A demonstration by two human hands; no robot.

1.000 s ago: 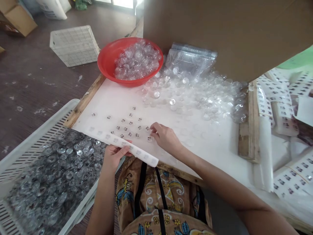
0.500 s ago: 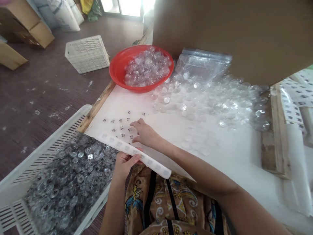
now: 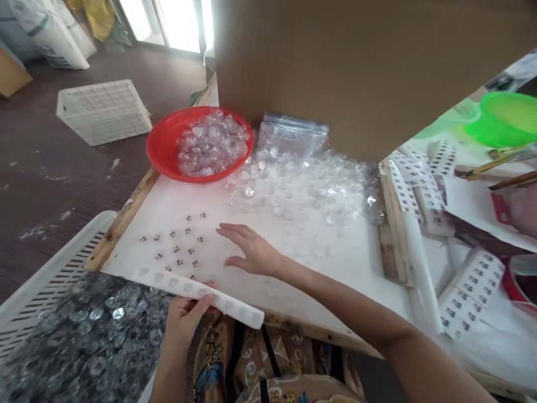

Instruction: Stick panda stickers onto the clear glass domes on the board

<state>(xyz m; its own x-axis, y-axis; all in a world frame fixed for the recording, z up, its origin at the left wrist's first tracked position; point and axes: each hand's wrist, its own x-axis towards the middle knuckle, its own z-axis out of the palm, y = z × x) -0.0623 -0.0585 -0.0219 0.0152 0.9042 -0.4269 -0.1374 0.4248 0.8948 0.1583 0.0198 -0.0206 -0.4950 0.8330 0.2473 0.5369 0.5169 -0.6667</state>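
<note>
In the head view, my left hand (image 3: 188,313) grips a white sheet rolled into a tube (image 3: 174,284) at the table's front edge, thumb on top. Faint grey printed marks show through the roll. Behind it, small dark printed stickers (image 3: 176,249) are spread in rows on the white surface; whether they lie on an unrolled part of the sheet I cannot tell. My right hand (image 3: 251,250) is just right of these stickers, palm down, fingers stretched and thumb apart, holding nothing. Clear round discs (image 3: 289,196) lie scattered beyond it on the white tabletop (image 3: 352,268).
A red basin (image 3: 161,148) of clear round pieces stands at the back left, beside clear plastic bags (image 3: 289,137). A white crate (image 3: 94,224) full of clear pieces is at the lower left. Cardboard (image 3: 327,67) rises behind. Printed sticker sheets (image 3: 472,294) lie at the right.
The view has turned right, showing more sticker sheets and a green basin. My right hand has drawn slightly away from the stickers, its fingers straighter. My left hand still holds the roll.
</note>
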